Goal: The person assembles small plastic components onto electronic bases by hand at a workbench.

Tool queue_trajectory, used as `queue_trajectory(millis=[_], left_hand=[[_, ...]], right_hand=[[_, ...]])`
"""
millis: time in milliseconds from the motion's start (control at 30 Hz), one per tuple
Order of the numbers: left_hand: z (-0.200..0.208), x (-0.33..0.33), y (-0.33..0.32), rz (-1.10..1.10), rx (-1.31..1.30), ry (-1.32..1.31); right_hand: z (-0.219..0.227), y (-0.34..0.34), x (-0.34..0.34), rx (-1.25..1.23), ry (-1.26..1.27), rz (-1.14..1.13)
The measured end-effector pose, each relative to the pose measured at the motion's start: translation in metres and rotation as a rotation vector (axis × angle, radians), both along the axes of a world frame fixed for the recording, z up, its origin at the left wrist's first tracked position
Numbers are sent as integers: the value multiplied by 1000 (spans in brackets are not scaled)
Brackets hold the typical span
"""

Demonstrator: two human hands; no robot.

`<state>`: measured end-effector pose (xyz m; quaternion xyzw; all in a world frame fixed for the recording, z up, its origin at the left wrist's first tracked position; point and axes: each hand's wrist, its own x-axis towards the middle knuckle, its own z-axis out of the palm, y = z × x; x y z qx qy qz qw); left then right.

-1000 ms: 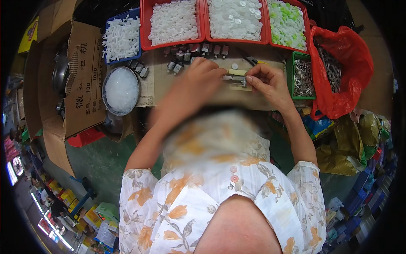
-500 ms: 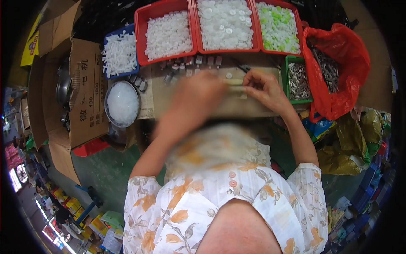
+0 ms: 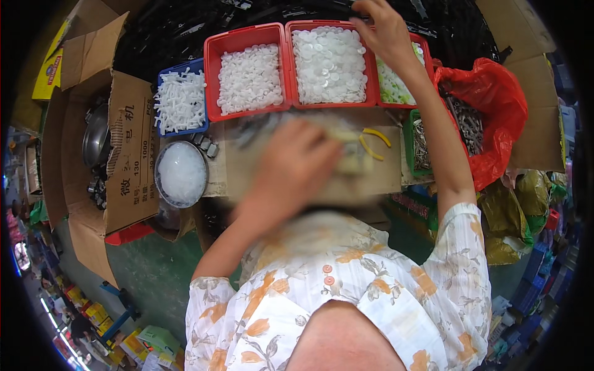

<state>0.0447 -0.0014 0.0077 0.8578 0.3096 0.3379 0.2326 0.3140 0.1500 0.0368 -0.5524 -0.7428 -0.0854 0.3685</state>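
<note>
head camera: worn on the person's head, the left of a side-by-side pair, upright and unmirrored
facing: steeply down past the shirt [image 3: 396,290], then forward over the worktop [image 3: 383,179]
shirt: very near the lens, across the lower middle
worktop: farther off, about mid-view, seen from above
red trays [image 3: 212,77]: beyond it, toward the top
cardboard box [image 3: 131,176]: at left, looked down into
yellow boxes [image 3: 94,312]: far off, small, by the lower left rim
fisheye: very wide, bending straight edges, black in the corners
</note>
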Motion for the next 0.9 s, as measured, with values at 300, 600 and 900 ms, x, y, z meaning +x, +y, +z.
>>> queue_trajectory(millis=[300,600,900], left_hand=[[-6,-6,-2,-10,-34,-1],[1,-11,9,141,-432,-202],[-4,-15,24,84,-1187,-852]], right_hand=[[-9,26,113,-190,-620,-360],[31,-44,37,70,-442,-34],[5,-159,-72,-112,-307,237]])
